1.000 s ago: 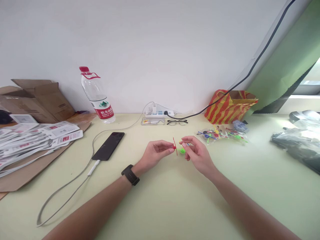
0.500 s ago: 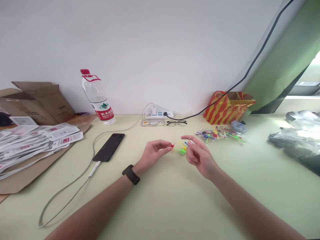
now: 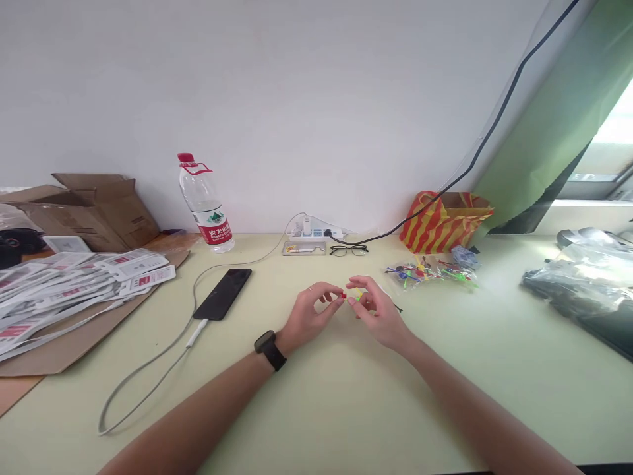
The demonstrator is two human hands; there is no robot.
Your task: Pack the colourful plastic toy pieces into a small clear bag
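My left hand (image 3: 314, 313), wearing a dark watch (image 3: 270, 349), pinches a small red plastic piece (image 3: 343, 295) between thumb and index finger. Close on its right is my right hand (image 3: 380, 316). Its index finger and thumb are curved and apart, with the thumb tip near the red piece. Small yellow-green plastic bits (image 3: 360, 294) show between and behind the right fingers, largely hidden; whether the fingers touch them is unclear. A thin dark tip (image 3: 398, 308) sticks out beyond the right hand.
Bags of coloured plastic pieces (image 3: 420, 272) lie at back right, before a striped bag (image 3: 442, 224). Glasses (image 3: 349, 251) and a power strip (image 3: 314, 232) are at the wall. A phone (image 3: 223, 294), bottle (image 3: 212, 224) and white tags (image 3: 74, 284) are left.
My right hand has moved left to the red piece, its index finger now curved rather than stretched out. The green and yellow pieces are now mostly covered. The view has shifted slightly.
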